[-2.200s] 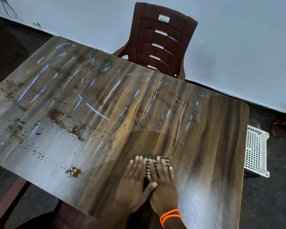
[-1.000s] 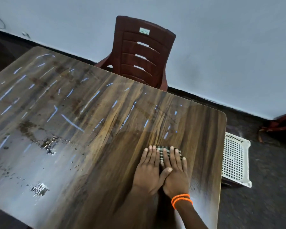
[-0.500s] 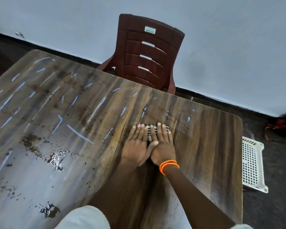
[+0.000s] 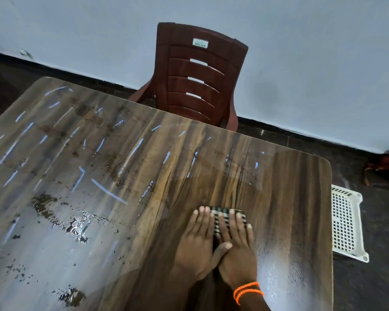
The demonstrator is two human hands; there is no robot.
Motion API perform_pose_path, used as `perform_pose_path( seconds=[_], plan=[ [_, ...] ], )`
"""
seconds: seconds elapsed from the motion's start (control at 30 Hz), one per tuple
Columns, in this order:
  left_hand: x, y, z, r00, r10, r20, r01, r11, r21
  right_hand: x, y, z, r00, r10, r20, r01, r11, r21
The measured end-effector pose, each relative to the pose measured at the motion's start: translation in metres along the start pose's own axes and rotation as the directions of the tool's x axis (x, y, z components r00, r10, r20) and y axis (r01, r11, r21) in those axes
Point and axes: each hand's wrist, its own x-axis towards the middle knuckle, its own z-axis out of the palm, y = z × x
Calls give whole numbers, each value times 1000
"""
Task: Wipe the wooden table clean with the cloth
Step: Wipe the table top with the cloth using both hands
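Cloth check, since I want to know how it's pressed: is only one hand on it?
No, both hands lie flat on the cloth, side by side.

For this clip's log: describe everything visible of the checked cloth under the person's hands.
The dark-and-white checked cloth looks like woven fabric folded into a small flat pad. It lies flat on the glossy wood-grain table, toward the right side, on a stretch that looks free of the dirt and wet patches seen at the left. The left hand and right hand press on it side by side, fingers spread flat, covering most of it; only its far edge and strips between fingers show.
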Motion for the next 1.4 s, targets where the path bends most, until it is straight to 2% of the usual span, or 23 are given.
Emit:
perform_pose_path(
  seconds=[0.23,0.4,0.67,0.87,1.03,1.2,1.3,1.4],
  plan=[
    [99,49,6,988,122,91,-123,992,10,43,76,-18,978,199,-57,-200,980,-3],
    [152,33,-4,989,113,96,-121,989,84,105,85,-16,970,237,-52,-236,971,25],
    [150,-51,-24,999,-34,-9,35,997,75,169,16,-11,998,54,17,-55,998,42],
    [95,-93,-28,986,-126,-106,133,989,66,155,-42,9,999,-49,21,48,997,56],
    [52,-66,-19,989,-107,-104,113,992,49,102,-32,7,996,-89,10,89,995,44],
    [63,-14,-7,1000,31,-6,-31,999,11,61,14,-4,997,62,-45,-61,997,38],
    [95,20,0,990,131,50,-132,991,2,54,54,-13,986,154,-63,-153,988,23],
    [134,47,4,980,172,98,-175,984,20,67,90,-21,969,232,-81,-234,972,-9]
  ],
)
